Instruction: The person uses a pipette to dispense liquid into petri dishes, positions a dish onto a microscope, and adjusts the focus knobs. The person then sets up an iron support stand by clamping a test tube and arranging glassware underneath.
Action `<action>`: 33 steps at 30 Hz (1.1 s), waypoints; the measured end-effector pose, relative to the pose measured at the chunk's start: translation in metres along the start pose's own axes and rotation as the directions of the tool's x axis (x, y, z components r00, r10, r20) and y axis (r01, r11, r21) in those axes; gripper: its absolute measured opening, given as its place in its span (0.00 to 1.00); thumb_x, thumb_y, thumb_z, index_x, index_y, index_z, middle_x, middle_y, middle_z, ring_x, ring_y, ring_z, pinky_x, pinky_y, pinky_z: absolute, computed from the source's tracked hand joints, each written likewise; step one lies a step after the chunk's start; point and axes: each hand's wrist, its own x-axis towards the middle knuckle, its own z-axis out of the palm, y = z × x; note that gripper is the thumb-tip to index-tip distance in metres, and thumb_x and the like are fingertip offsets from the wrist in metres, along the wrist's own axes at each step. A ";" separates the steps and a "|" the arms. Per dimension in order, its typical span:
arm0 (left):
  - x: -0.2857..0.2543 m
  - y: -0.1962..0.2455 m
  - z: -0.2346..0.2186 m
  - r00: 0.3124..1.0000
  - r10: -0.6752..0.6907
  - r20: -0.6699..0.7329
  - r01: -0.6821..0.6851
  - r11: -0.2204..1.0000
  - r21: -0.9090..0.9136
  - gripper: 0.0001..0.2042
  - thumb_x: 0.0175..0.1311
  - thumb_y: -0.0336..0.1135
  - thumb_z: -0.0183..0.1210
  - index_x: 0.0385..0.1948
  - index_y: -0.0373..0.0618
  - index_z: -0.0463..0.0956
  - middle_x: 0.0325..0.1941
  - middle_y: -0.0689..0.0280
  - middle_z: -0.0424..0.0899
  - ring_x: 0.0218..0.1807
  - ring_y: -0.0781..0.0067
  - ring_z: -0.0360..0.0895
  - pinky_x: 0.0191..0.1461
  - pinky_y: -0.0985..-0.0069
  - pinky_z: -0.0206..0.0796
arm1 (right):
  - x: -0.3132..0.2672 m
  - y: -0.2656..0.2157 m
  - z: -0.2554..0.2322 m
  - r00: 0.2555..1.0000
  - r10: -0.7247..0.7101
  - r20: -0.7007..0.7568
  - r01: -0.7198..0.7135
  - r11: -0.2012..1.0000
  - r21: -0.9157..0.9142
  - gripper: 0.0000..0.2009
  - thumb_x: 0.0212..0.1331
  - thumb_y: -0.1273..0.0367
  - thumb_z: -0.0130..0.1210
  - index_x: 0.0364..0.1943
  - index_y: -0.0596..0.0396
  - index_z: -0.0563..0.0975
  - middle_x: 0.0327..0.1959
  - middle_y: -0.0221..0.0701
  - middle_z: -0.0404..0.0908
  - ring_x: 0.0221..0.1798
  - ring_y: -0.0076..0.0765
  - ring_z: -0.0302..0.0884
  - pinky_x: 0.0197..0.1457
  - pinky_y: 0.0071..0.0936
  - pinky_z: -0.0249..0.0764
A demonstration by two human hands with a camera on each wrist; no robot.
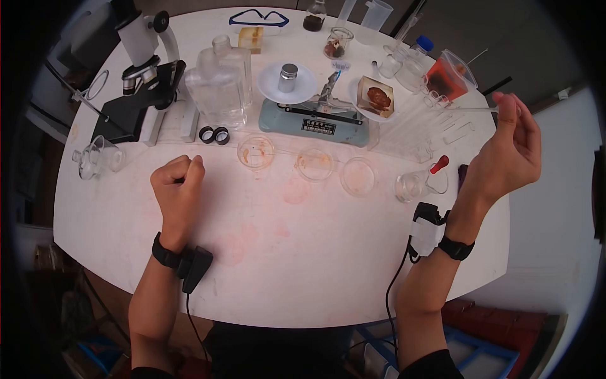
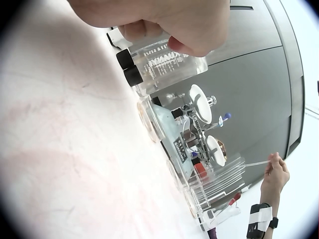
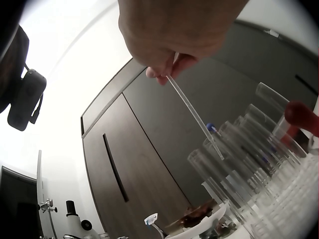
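Note:
My right hand (image 1: 507, 148) is raised at the right, pinching a thin clear glass rod (image 1: 470, 109). In the right wrist view the rod (image 3: 192, 109) slants down from the fingertips, its lower end by the mouths of upright test tubes (image 3: 202, 162). Those test tubes (image 1: 413, 129) stand in a clear rack right of the balance. My left hand (image 1: 178, 192) is at the left side of the white table, fingers curled in, with nothing visible in it. Clear bottles (image 2: 167, 64) stand beyond it in the left wrist view.
A blue-green balance (image 1: 315, 123) carries a metal weight (image 1: 288, 77) and a specimen block (image 1: 375, 98). Several glass dishes (image 1: 358, 177) lie before it. A microscope (image 1: 142, 57) stands at left, a flask (image 1: 410, 187) and red-bulbed dropper (image 1: 440, 164) at right, a red-filled container (image 1: 445, 79) behind.

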 end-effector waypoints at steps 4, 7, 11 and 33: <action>0.000 -0.001 0.000 1.000 -0.020 0.000 0.020 1.000 -0.010 0.19 0.57 0.23 0.56 0.13 0.40 0.52 0.13 0.74 0.53 0.20 0.85 0.47 0.24 0.76 0.39 | 0.000 0.001 0.000 0.999 -0.026 -0.037 0.027 1.000 0.015 0.08 0.59 0.74 0.62 0.38 0.66 0.79 0.32 0.38 0.85 0.37 0.27 0.83 0.48 0.21 0.77; 0.000 0.000 0.000 1.000 -0.019 0.004 0.019 1.000 -0.008 0.19 0.57 0.23 0.56 0.13 0.40 0.52 0.13 0.74 0.53 0.20 0.85 0.47 0.24 0.76 0.40 | 0.001 0.004 -0.001 1.000 -0.005 -0.020 0.006 0.999 0.034 0.08 0.59 0.73 0.62 0.38 0.66 0.80 0.33 0.39 0.85 0.39 0.29 0.83 0.49 0.23 0.77; 0.000 0.001 0.000 1.000 -0.010 0.003 0.010 1.000 -0.007 0.20 0.58 0.23 0.56 0.13 0.40 0.52 0.13 0.74 0.53 0.20 0.85 0.47 0.24 0.76 0.40 | 0.001 0.003 0.000 1.000 0.015 -0.021 -0.015 0.999 0.031 0.08 0.59 0.74 0.62 0.38 0.67 0.79 0.32 0.40 0.85 0.38 0.27 0.83 0.48 0.21 0.77; 0.000 0.003 0.000 0.999 -0.032 0.004 0.032 0.999 -0.013 0.20 0.59 0.24 0.56 0.10 0.39 0.56 0.12 0.74 0.57 0.19 0.85 0.50 0.23 0.76 0.42 | -0.006 0.002 0.003 0.968 -0.078 0.240 0.074 0.997 0.023 0.08 0.60 0.73 0.61 0.39 0.64 0.81 0.33 0.38 0.86 0.40 0.31 0.85 0.51 0.23 0.78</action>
